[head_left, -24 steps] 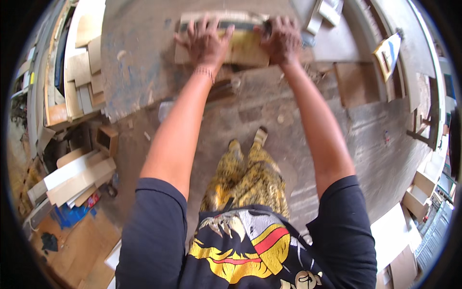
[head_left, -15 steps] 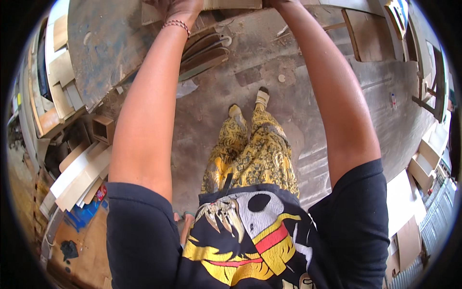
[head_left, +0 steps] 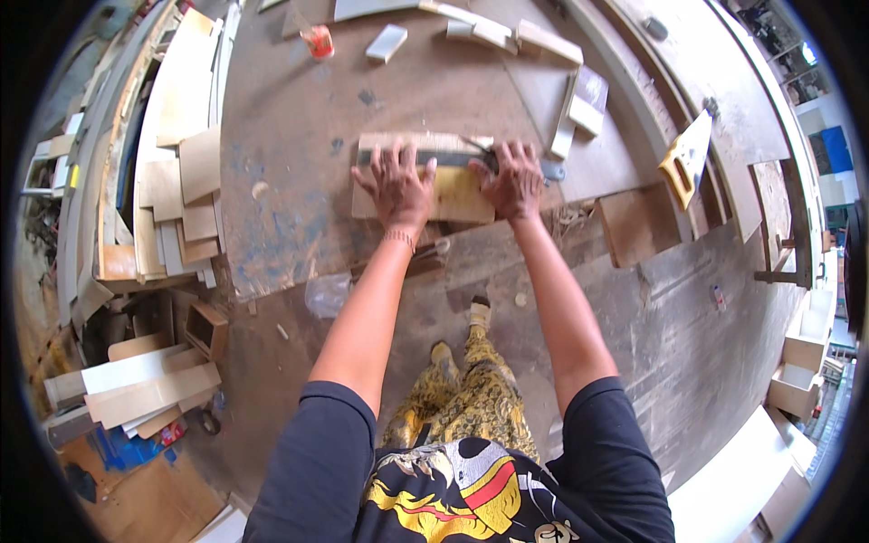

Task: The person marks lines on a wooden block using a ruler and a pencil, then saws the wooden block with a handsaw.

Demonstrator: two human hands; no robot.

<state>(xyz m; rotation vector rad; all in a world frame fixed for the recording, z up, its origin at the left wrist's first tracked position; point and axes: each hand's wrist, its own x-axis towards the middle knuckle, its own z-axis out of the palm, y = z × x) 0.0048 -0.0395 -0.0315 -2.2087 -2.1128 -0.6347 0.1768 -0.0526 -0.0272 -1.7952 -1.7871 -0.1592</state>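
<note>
My view puts the left hand point(head_left: 403, 192) on the wooden board point(head_left: 463, 201), its fingers spread across the dark strip point(head_left: 448, 159) running along the top. I have the right hand point(head_left: 516, 181) at the board's right end, over the strip; whether it grips anything, I can't tell. The board lies beneath and between both, at the desk's point(head_left: 294, 195) near edge. Farther out, I get a yellow-handled saw point(head_left: 685, 165) and a red container point(head_left: 318, 42), its markings too small to read.
</note>
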